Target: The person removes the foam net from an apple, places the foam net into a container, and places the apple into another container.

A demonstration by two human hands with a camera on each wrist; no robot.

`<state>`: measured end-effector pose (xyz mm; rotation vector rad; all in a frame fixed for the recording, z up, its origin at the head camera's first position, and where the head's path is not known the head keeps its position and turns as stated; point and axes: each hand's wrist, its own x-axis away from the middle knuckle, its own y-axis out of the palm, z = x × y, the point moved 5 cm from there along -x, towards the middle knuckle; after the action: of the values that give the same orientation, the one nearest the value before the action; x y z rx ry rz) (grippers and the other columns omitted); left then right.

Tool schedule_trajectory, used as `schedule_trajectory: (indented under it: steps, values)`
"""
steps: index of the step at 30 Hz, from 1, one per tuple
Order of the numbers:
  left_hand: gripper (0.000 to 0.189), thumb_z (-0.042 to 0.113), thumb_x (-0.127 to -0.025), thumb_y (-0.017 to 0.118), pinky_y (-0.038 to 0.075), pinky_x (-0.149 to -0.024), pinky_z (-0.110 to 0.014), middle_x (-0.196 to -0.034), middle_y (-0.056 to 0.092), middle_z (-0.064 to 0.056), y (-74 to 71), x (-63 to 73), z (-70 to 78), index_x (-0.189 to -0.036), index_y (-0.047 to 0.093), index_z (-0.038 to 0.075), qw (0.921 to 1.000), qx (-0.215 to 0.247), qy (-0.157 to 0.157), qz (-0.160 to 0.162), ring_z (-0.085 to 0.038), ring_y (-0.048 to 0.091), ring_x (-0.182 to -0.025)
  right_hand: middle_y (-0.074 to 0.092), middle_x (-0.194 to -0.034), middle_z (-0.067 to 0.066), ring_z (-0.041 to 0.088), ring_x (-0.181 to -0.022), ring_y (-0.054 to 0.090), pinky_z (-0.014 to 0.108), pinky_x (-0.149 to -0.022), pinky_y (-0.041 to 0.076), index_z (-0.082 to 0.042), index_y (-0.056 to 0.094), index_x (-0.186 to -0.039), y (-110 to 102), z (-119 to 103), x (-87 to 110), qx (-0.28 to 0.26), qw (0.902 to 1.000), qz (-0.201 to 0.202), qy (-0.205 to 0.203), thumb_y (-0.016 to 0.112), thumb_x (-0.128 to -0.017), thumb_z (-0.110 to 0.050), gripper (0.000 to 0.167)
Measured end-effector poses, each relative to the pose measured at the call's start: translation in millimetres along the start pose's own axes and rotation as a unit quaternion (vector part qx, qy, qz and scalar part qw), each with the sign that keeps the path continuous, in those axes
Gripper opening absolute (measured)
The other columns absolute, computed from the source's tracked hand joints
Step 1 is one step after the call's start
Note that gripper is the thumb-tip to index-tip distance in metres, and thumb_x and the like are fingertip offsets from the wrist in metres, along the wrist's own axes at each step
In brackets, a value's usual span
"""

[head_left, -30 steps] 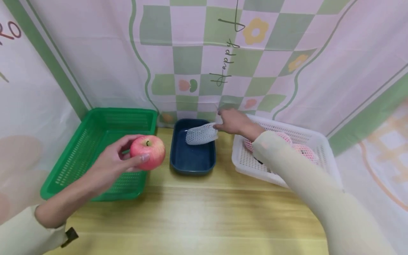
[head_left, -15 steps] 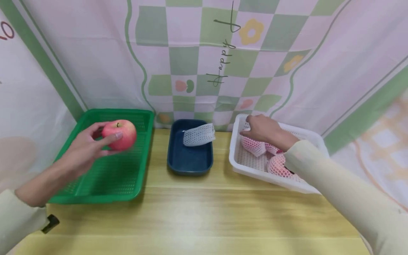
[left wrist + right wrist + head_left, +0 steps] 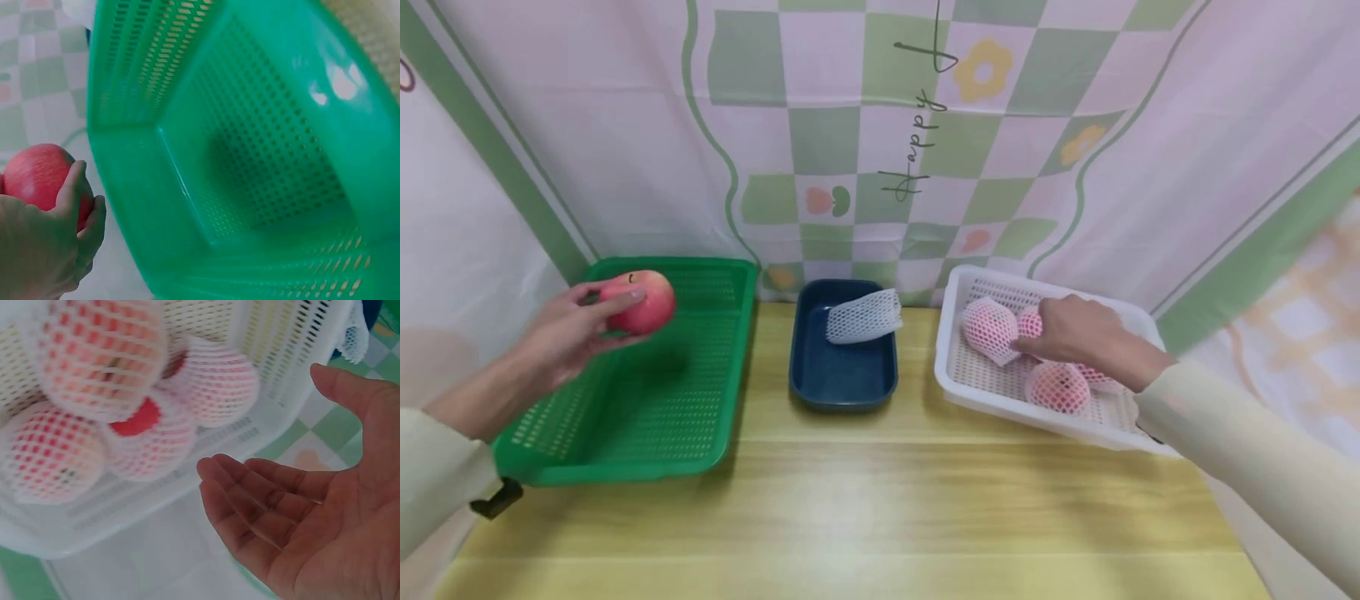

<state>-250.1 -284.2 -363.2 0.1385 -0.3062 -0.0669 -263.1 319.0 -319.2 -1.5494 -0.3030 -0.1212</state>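
My left hand (image 3: 557,333) grips a bare red apple (image 3: 651,304) over the green basket (image 3: 696,425), thumb across its near side. In the left wrist view the same apple (image 3: 39,175) sits beyond the basket's side, fingers curved round it. Above the white basket (image 3: 1000,407), my right hand (image 3: 1078,333) reaches in among apples wrapped in pinkish-looking foam nets (image 3: 991,327). The right wrist view has that hand (image 3: 294,512) with thumb spread and fingers loosely bent, nothing in it, close to several netted apples (image 3: 153,440).
Between the baskets stands a dark blue tray (image 3: 842,383), holding an empty white foam net (image 3: 863,318) that leans over its right rim. All three containers sit on a wooden table (image 3: 850,500) against a checked cloth backdrop (image 3: 827,142).
The left hand has carried the apple left over the green basket. The right hand has moved right, from beside the foam net at the blue tray to above the white basket.
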Motion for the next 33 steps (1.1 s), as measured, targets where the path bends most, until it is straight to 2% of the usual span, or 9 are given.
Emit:
schedule_trajectory:
  steps: [3, 7, 11, 14, 19, 23, 26, 29, 33]
  values:
    - [0.104, 0.026, -0.105, 0.067, 0.061, -0.095, -0.034, -0.169, 0.009, -0.016, -6.7, -5.9, -3.3, -0.167, -0.014, 0.005, 0.9991, -0.035, -0.026, 0.000, -0.019, 0.048, -0.131, 0.056, -0.068, 0.005, 0.022, -0.059, 0.054, 0.033, -0.049, 0.044, -0.011, 0.056, -0.073, 6.5, 11.7, 6.5, -0.002, 1.0000, -0.002, 0.004, 0.072, -0.088, -0.068, 0.060]
    - [0.106, 0.031, -0.106, 0.065, 0.057, -0.102, -0.034, -0.174, -0.010, -0.019, -12.5, -13.8, -10.2, -0.165, -0.019, 0.004, 0.9967, -0.056, -0.059, -0.002, -0.031, 0.030, -0.149, 0.051, -0.062, 0.002, 0.019, -0.055, 0.050, 0.031, -0.048, 0.040, -0.014, 0.049, -0.066, 13.9, 25.5, 13.8, 0.007, 0.9999, 0.013, -0.001, 0.070, -0.087, -0.072, 0.064]
    - [0.104, 0.033, -0.107, 0.062, 0.055, -0.105, -0.034, -0.173, -0.012, -0.020, -13.4, -23.9, -17.9, -0.165, -0.021, 0.004, 0.9951, -0.054, -0.083, -0.011, -0.036, 0.026, -0.152, 0.051, -0.060, 0.001, 0.017, -0.053, 0.049, 0.030, -0.046, 0.040, -0.016, 0.048, -0.065, 23.9, 36.9, 20.1, -0.002, 1.0000, 0.005, 0.005, 0.070, -0.090, -0.066, 0.060]
    - [0.101, 0.033, -0.108, 0.060, 0.056, -0.103, -0.033, -0.169, 0.000, -0.022, -13.6, -32.4, -21.6, -0.166, -0.016, 0.002, 0.9939, -0.069, -0.085, -0.017, -0.029, 0.048, -0.135, 0.053, -0.061, 0.002, 0.018, -0.054, 0.051, 0.030, -0.047, 0.042, -0.015, 0.051, -0.067, 31.3, 43.1, 23.3, -0.012, 0.9998, -0.011, 0.014, 0.069, -0.090, -0.066, 0.059]
    - [0.095, 0.035, -0.109, 0.058, 0.057, -0.101, -0.032, -0.163, 0.012, -0.023, -14.4, -44.1, -24.1, -0.166, -0.009, -0.003, 0.9902, -0.114, -0.079, -0.015, -0.025, 0.052, -0.126, 0.051, -0.065, 0.003, 0.019, -0.059, 0.049, 0.032, -0.050, 0.041, -0.013, 0.053, -0.071, 42.2, 49.6, 27.2, -0.023, 0.9990, -0.031, 0.023, 0.068, -0.089, -0.071, 0.063]
    - [0.091, 0.035, -0.111, 0.053, 0.059, -0.098, -0.029, -0.166, 0.008, -0.027, -17.4, -51.1, -26.4, -0.165, -0.009, -0.004, 0.9882, -0.130, -0.081, -0.005, -0.034, 0.041, -0.138, 0.048, -0.064, 0.001, 0.018, -0.061, 0.046, 0.031, -0.053, 0.039, -0.016, 0.050, -0.068, 52.9, 53.0, 26.6, -0.040, 0.9977, -0.048, 0.026, 0.066, -0.090, -0.073, 0.063]
    - [0.088, 0.036, -0.112, 0.047, 0.057, -0.100, -0.028, -0.172, -0.005, -0.026, -17.7, -56.2, -29.9, -0.165, -0.011, -0.003, 0.9885, -0.126, -0.084, 0.003, -0.042, 0.026, -0.153, 0.045, -0.062, -0.002, 0.016, -0.059, 0.042, 0.031, -0.055, 0.038, -0.018, 0.046, -0.065, 59.7, 54.1, 25.1, -0.053, 0.9968, -0.053, 0.027, 0.065, -0.091, -0.072, 0.063]
    - [0.085, 0.036, -0.113, 0.041, 0.049, -0.111, -0.034, -0.173, -0.013, -0.024, -16.4, -60.9, -34.5, -0.164, -0.013, -0.004, 0.9880, -0.127, -0.089, 0.004, -0.043, 0.009, -0.160, 0.041, -0.059, -0.004, 0.013, -0.057, 0.039, 0.031, -0.054, 0.038, -0.020, 0.044, -0.062, 66.5, 52.8, 23.1, -0.067, 0.9959, -0.055, 0.028, 0.066, -0.092, -0.072, 0.064]
    - [0.081, 0.035, -0.114, 0.038, 0.033, -0.121, -0.045, -0.173, -0.013, -0.025, -14.0, -67.1, -40.5, -0.164, -0.011, -0.006, 0.9877, -0.129, -0.088, -0.001, -0.044, 0.005, -0.160, 0.045, -0.058, -0.003, 0.016, -0.053, 0.051, 0.031, -0.052, 0.045, -0.019, 0.046, -0.062, 74.0, 51.0, 20.7, -0.078, 0.9946, -0.065, 0.024, 0.064, -0.094, -0.072, 0.064]
